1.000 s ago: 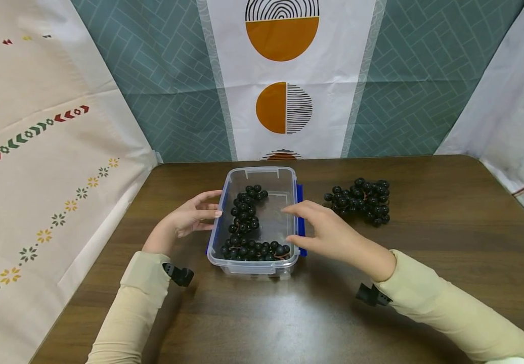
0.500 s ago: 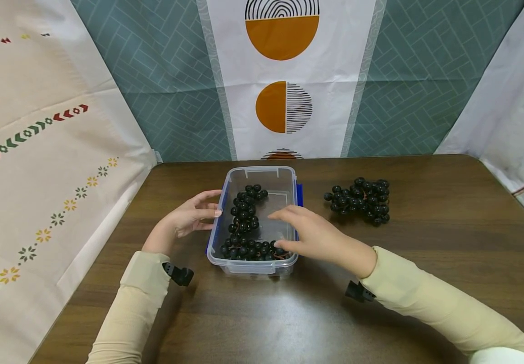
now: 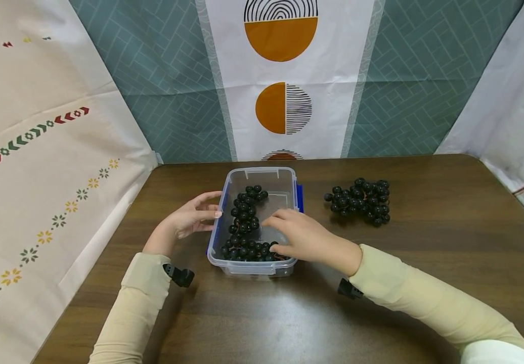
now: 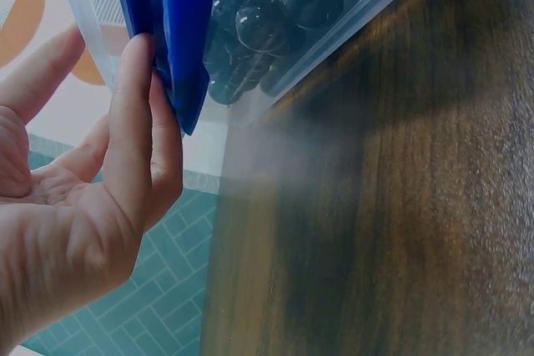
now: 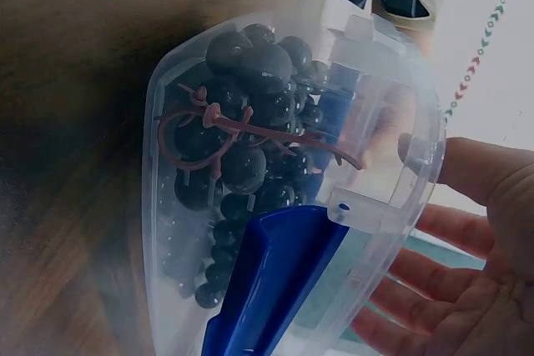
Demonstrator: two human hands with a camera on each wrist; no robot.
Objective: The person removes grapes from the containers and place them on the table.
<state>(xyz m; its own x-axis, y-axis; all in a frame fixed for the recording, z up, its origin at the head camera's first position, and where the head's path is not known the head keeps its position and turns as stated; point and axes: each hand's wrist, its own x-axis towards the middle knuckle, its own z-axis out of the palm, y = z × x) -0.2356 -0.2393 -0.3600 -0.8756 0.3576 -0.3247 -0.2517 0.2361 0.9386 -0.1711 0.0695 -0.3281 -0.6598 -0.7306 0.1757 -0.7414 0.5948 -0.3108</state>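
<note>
A clear plastic food container with blue side latches stands lidless on the table. Inside it, one bunch of black grapes lies along the left side and another bunch lies along the front. My left hand rests with extended fingers against the container's left side, by the blue latch. Over the container's right rim reaches my right hand, its fingers spread and lightly bent above the front bunch. Through the wall, the right wrist view shows that bunch's brown stem. Whether the right fingertips touch grapes, I cannot tell.
A third bunch of black grapes lies on the wooden table, right of the container. Patterned cloths hang behind the table and at its left. Each wrist carries a small black camera.
My right hand has moved left and slightly down, from the container's right rim to above the front bunch. The left hand, container and grapes have stayed put.
</note>
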